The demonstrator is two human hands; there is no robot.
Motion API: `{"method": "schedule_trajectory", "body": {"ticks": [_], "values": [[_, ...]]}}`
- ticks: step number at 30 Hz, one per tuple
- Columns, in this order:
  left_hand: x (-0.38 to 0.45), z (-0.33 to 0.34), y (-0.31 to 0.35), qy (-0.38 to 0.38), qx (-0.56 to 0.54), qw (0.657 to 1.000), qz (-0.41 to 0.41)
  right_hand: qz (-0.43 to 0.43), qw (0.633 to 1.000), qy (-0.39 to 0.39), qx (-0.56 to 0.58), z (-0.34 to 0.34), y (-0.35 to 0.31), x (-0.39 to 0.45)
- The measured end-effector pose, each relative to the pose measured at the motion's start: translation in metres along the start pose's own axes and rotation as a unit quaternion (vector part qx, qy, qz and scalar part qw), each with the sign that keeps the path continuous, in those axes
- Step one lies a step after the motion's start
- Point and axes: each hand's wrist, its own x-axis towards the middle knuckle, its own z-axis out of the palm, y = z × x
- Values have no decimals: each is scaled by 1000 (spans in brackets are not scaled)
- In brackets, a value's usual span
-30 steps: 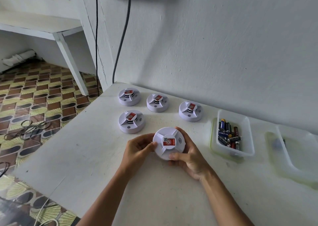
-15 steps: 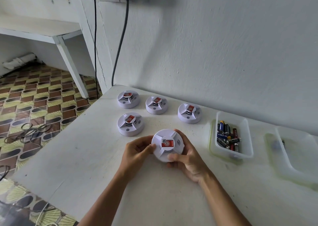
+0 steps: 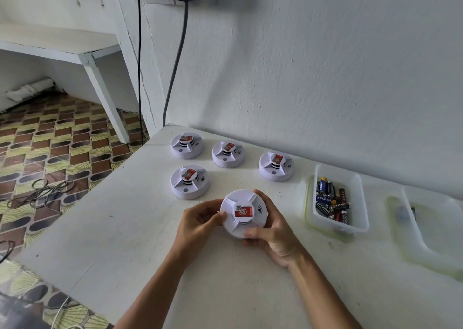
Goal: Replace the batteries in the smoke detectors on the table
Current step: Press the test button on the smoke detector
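Little is being changed since the earlier frames: the round white plastic smoke detector with a red label (image 3: 243, 213) is still being held just above the white painted counter (image 3: 120, 228), turned only slightly between the hands. It is being gripped at its left rim by the curled fingers and thumb of the left hand (image 3: 200, 224), while its right and near edges are being cupped by the right hand (image 3: 274, 236), whose thumb is being pressed against the near rim. Four more white round smoke detectors (image 3: 190, 181) are being left standing on the counter behind it, three in a row near the wall and one in front. To the right, loose cylindrical batteries (image 3: 332, 202) are being kept in a clear rectangular plastic tub (image 3: 360, 203), and a second clear plastic tray (image 3: 436, 228) is lying beyond it.
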Motion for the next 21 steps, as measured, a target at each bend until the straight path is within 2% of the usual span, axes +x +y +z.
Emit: {"method": "schedule_trajectory", "body": {"ticks": [21], "values": [[0,-1,0,-4,-3,1000,-1,-1,1000,1,3,-3,3,1]]}}
